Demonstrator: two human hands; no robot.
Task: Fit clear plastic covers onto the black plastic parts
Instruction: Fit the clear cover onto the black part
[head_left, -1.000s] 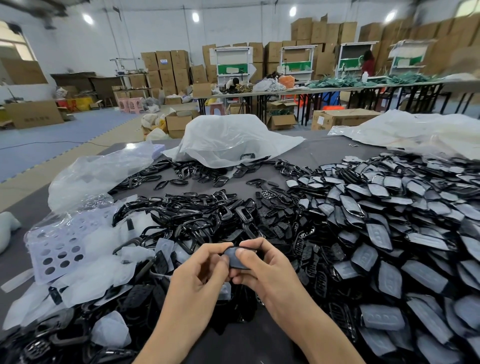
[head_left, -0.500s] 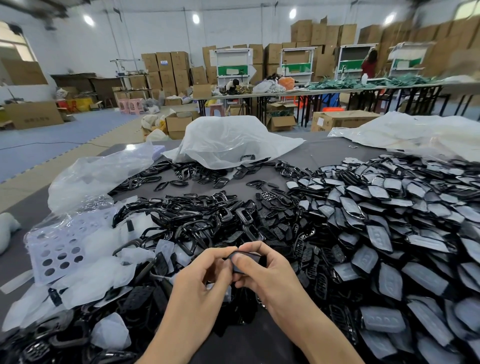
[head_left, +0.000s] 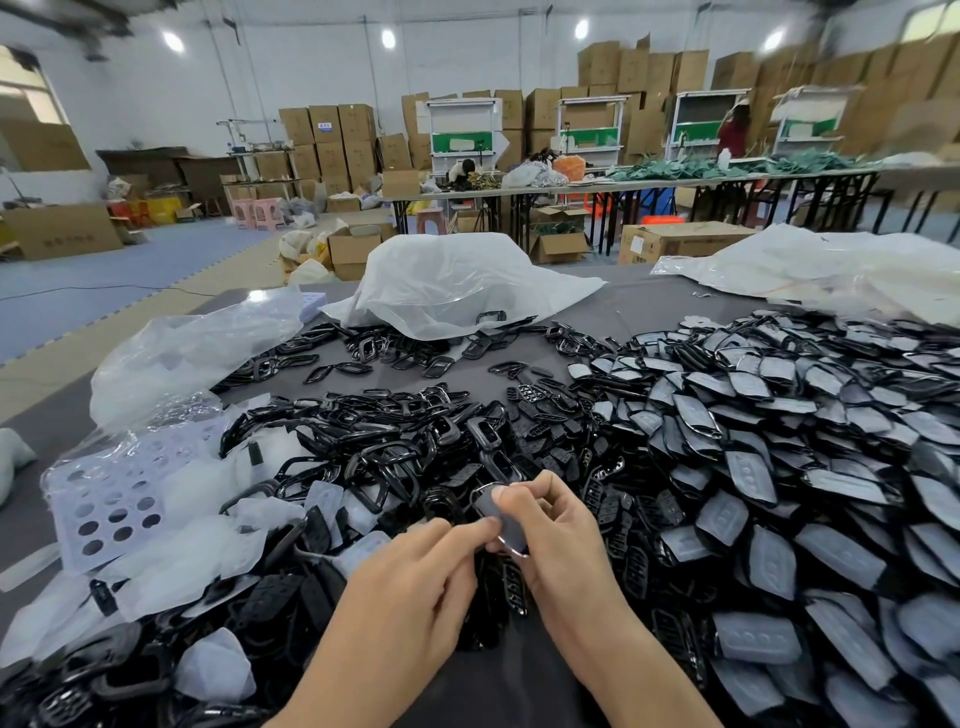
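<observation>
Both hands meet over the near middle of a grey table (head_left: 613, 312) heaped with components: the right hand (head_left: 558, 535) curls its fingers round a black plastic part (head_left: 511, 550), thumb laid across the top, while the left hand (head_left: 410, 577) pinches the part's near-left edge between thumb and forefinger, so the piece is held clear of the heaps, just above the dark scatter below. What looks like a clear cover (head_left: 491, 512) lies over the part's face, giving it a dull grey cast, though whether every edge is seated cannot be told from here. The step appears to be the final pressing home, and it is best done by working the thumbs round the rim in order, one corner after the next, with the right fingers backing the underside so the frame does not flex. The thin cover will likely bow if pushed in the centre, so pressure belongs at the edges; a raised corner is the fault to look for before letting go. Unfitted black frames (head_left: 384, 447) lie in a tangle just beyond the hands, loose covers (head_left: 197, 525) spread to the near left, and a broad drift of covered pieces (head_left: 779, 467) fills the right side, the likely place for this one once it sits flush
</observation>
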